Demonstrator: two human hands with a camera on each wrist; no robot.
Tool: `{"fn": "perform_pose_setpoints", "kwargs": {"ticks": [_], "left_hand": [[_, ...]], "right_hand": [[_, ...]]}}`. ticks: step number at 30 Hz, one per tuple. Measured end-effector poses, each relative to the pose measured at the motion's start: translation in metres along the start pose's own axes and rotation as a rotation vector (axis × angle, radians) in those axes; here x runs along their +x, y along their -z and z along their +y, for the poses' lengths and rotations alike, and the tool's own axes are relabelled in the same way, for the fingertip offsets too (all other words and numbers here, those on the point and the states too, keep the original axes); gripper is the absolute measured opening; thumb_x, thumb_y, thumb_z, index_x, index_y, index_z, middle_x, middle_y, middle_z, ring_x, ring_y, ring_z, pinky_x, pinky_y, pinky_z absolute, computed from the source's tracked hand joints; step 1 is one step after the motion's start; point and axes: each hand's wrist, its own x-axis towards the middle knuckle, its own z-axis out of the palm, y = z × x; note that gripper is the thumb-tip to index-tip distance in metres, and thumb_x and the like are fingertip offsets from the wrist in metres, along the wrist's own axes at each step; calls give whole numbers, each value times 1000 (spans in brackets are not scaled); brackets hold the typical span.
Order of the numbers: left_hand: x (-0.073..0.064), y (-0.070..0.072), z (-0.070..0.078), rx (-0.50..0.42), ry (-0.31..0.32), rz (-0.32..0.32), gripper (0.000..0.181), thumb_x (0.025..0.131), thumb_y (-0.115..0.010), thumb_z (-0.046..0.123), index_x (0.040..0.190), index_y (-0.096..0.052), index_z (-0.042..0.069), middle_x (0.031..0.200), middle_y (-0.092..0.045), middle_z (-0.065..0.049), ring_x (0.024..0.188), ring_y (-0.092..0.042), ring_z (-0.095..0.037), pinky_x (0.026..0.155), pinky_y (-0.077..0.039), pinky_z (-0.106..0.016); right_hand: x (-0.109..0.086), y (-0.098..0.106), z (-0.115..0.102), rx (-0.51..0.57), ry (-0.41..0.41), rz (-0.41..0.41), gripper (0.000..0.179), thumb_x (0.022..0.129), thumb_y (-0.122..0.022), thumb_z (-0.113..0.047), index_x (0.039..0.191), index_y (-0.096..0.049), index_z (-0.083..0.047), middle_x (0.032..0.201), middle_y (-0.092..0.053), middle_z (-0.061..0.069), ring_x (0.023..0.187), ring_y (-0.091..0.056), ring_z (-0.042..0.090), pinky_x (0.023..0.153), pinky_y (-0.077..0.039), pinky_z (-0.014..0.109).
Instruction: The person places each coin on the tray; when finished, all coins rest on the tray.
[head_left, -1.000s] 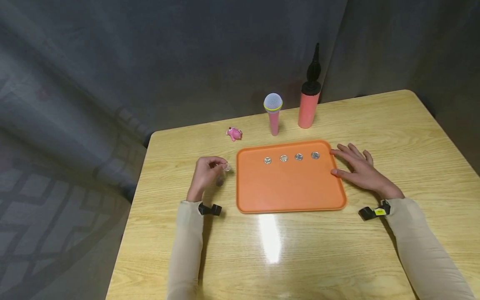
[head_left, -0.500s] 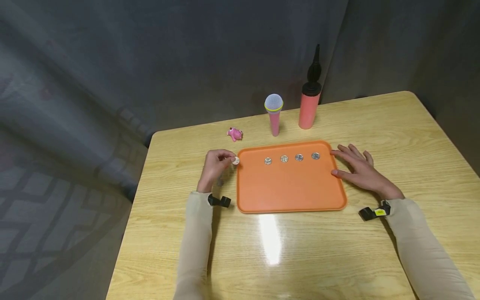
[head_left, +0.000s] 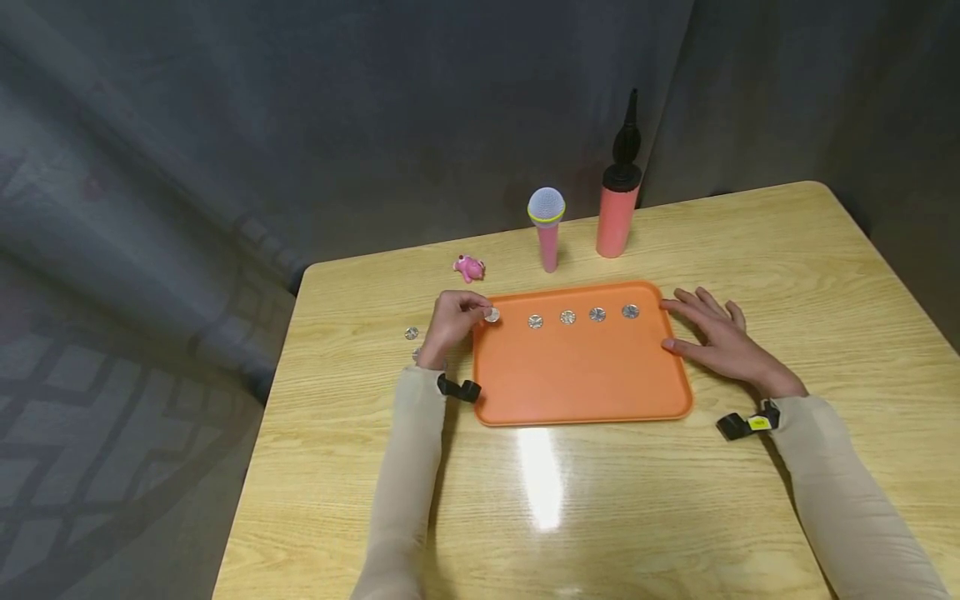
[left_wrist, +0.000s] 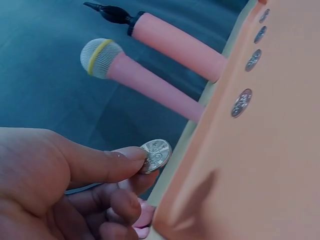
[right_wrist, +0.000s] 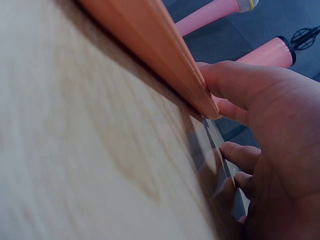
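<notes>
Between the thumb and finger of my left hand point(head_left: 452, 323) a silver coin point(left_wrist: 158, 155) is pinched, held above the far-left corner of the orange tray point(head_left: 577, 379). Inside the tray, several silver coins point(head_left: 567, 317) lie flat in a spaced row along its far side. My right hand point(head_left: 716, 343) is at the tray's right edge, its fingers spread, with thumb and index finger touching the rim. Left of the tray a loose coin point(head_left: 412, 332) lies on the table, and another coin point(head_left: 416, 354) is partly hidden by my left wrist.
Behind the tray stand a pink toy microphone point(head_left: 548, 242) and a pink hand pump point(head_left: 617, 221) with a black top. A small pink toy figure point(head_left: 468, 267) sits to their left. The wooden table point(head_left: 337, 483) ends at a dark curtain point(head_left: 420, 125).
Carrying the coin, my left hand has moved right and away from me, from beside the tray to over its corner. Coins it hid on the table now show. The right hand stays still.
</notes>
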Motion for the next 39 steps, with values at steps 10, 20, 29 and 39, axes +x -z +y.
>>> {"fn": "perform_pose_setpoints", "kwargs": {"ticks": [10, 20, 29, 39], "left_hand": [[12, -21, 1, 44, 59, -34, 10, 86, -72, -3, 94, -76, -8, 88, -74, -23, 61, -52, -4, 58, -44, -17], [13, -27, -2, 155, 16, -59, 9, 86, -68, -5, 90, -77, -5, 89, -75, -21, 65, -52, -6, 60, -42, -15], [11, -30, -1, 269, -39, -70, 11, 87, -67, -5, 86, -77, -3, 86, -76, -19, 69, -59, -12, 62, -43, -15], [4, -33, 7, 451, -35, -42, 7, 85, -72, 2, 88, -79, 2, 85, -77, -12, 75, -64, -19, 69, -48, -25]], "right_hand": [[0, -1, 3, -10, 2, 9, 69, 94, -68, -29, 154, -38, -13, 164, -19, 28, 155, 1, 48, 116, 15, 69], [1, -2, 4, -12, -3, 7, 69, 94, -68, -30, 154, -38, -13, 164, -19, 28, 155, 1, 48, 116, 14, 68], [2, -2, 4, -12, -2, 5, 69, 94, -68, -29, 154, -38, -14, 164, -19, 28, 155, 2, 47, 116, 16, 69], [2, -1, 3, -8, -7, 9, 69, 93, -69, -29, 154, -38, -14, 164, -19, 27, 155, 2, 47, 116, 16, 68]]}}
